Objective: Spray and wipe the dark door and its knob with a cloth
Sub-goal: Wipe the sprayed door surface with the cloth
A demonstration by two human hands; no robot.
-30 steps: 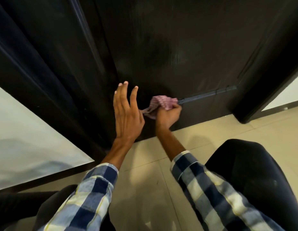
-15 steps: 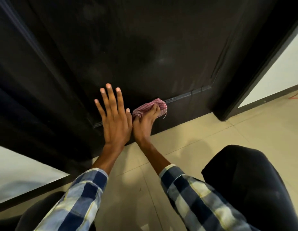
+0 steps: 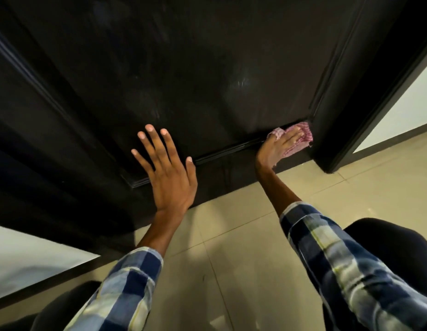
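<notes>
The dark door [image 3: 195, 75] fills the upper part of the view, seen from low down near its bottom edge. My left hand [image 3: 168, 173] lies flat against the lower door with fingers spread and straight. My right hand [image 3: 278, 148] presses a pink checked cloth [image 3: 299, 139] onto the raised moulding strip [image 3: 226, 151] at the panel's lower right corner, fingers stretched over the cloth. The door knob and any spray bottle are out of view.
The dark door frame [image 3: 365, 96] stands at the right, with a white wall [image 3: 403, 111] beyond it. Beige floor tiles [image 3: 231, 259] lie below. My dark-trousered knee [image 3: 386, 249] is at the lower right. A white wall [image 3: 28, 256] shows at the lower left.
My right hand has slid the cloth rightward along the moulding strip to the panel's right corner. My left hand stays flat on the door, fingers now spread wider.
</notes>
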